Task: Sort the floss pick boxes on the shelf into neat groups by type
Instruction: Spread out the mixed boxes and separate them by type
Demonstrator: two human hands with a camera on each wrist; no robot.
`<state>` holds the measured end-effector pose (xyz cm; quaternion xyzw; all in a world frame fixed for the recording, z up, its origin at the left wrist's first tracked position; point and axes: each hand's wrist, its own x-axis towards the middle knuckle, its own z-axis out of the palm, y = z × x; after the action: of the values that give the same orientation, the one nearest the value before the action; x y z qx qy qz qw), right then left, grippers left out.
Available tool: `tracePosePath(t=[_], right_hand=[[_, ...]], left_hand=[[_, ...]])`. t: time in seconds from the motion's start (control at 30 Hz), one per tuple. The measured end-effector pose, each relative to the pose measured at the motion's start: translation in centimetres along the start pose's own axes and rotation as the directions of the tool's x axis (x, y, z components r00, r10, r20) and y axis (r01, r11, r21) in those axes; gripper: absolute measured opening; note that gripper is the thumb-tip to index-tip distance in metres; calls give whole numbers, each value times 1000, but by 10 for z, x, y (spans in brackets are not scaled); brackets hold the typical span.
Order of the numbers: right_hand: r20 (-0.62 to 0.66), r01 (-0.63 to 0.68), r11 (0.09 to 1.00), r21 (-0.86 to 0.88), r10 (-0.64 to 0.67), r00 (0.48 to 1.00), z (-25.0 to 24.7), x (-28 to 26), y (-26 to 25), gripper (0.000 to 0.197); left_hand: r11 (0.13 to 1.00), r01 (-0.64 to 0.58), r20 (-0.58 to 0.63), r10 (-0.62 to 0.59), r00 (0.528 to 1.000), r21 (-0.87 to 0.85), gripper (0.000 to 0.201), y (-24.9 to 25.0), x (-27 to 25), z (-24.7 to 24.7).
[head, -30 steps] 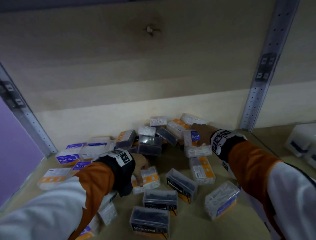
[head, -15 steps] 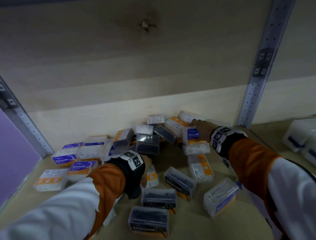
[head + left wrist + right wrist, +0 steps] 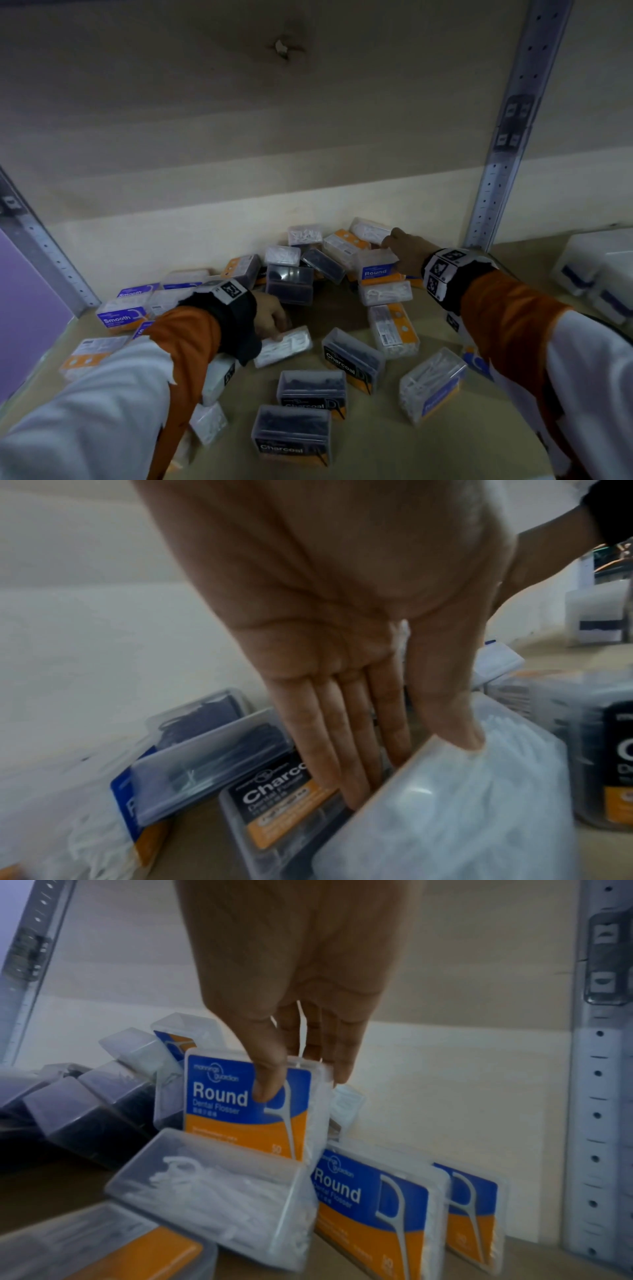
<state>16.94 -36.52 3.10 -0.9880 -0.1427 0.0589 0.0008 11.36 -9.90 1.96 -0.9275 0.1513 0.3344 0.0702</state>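
Observation:
Floss pick boxes lie scattered on the wooden shelf (image 3: 359, 455). My left hand (image 3: 274, 322) (image 3: 411, 767) pinches a clear box of white picks (image 3: 284, 346) (image 3: 462, 804), thumb on top and fingers behind it. Far right, my right hand (image 3: 397, 246) (image 3: 304, 1080) holds an upright blue-and-orange Round box (image 3: 376, 270) (image 3: 246, 1104), thumb on its label, fingers behind. Two more Round boxes (image 3: 369, 1204) stand against the back wall beside it. Three black Charcoal boxes (image 3: 311, 389) sit near the front. Smooth boxes (image 3: 120, 315) are at the left.
A mixed heap of boxes (image 3: 291, 281) is piled against the back wall between my hands. A metal upright (image 3: 507, 137) marks the right end of the bay, with white containers (image 3: 599, 274) beyond it. Another upright (image 3: 44, 253) stands at the left.
My left hand has tipped its box over, so the clear side shows instead of the orange label. My right hand has shifted slightly toward the back wall with the Round box.

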Motion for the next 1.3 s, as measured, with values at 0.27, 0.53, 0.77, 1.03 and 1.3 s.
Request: tracePosePath(t=[0.27,0.53,0.77,1.03,1.3], right_hand=[[-42,11,1000,-22,-12,999,-4,-11,3,50],[-91,33,999,-4,-34,995,-14,-26,14,45],[-120,-26,1000,-10,25,992,-28,-59,40,50],[33,-129,989,-74,132,991,-8,-95,67,56],[115,-134,984,-120,148,982,20,-105,78,55]], left_hand=[[1000,-28,-132,28,991,6,37,-3,-2,4],[999,-42,-283,50,958,35,33,-1,-2,7],[999,-45,-271,46,961,10,53,-3,-6,16],[998,0,-272,16,962,58,45,10,-16,15],[998,40,-273,-23,962,57,44,16,-26,16]])
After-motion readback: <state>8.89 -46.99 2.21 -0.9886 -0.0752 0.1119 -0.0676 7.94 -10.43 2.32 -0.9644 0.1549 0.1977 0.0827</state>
